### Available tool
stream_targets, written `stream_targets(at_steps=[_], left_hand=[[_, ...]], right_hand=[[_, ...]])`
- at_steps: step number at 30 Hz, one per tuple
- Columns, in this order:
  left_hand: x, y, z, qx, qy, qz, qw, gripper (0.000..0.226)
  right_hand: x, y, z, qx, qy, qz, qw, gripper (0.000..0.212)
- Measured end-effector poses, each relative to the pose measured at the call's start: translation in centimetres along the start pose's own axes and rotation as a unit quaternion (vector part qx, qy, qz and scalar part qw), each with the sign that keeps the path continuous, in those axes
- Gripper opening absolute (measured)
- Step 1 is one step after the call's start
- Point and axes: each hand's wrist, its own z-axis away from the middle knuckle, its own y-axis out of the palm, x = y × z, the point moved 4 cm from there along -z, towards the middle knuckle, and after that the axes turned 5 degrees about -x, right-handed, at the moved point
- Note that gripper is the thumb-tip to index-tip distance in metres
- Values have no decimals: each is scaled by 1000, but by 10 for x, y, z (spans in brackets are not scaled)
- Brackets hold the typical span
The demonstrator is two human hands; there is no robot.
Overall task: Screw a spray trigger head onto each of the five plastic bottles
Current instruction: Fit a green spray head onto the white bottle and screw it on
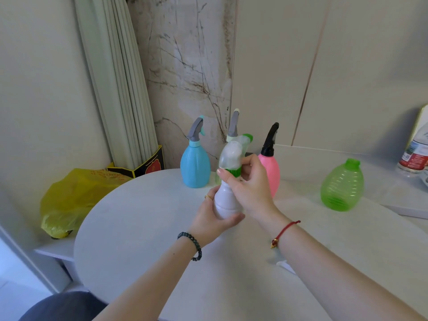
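Observation:
My left hand [213, 218] grips the lower body of a white bottle [225, 202] held above the round table [139, 228]. A clear spray trigger head [231, 156] with a green collar sits on its neck, and my right hand [247, 188] pinches that collar. Behind stand a blue bottle [195, 167] with a grey trigger head, a pink bottle [271, 172] with a black trigger head, and a third bottle, mostly hidden, with a grey trigger head [233, 125]. To the right, a green ribbed bottle [341, 186] stands with no head on its neck.
A yellow plastic bag [69, 198] lies at the table's left edge, by a bundle of pale rods in a dark box [148, 165]. A labelled clear bottle [414, 154] stands at the far right. A small white part [286, 266] lies under my right forearm.

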Motion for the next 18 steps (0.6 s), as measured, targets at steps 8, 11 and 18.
stream_targets(at_steps=[8,11,18], left_hand=[[-3,-1,1,8,17,26,999,68],[-5,1,1,9,21,29,999,70],[-4,3,-1,15,18,39,999,74]], right_hand=[[-15,13,17,-46,-17,-128,990,26],[-18,12,17,-85,-8,-154,984,33],[-16,13,15,-147,10,-136,980,35]])
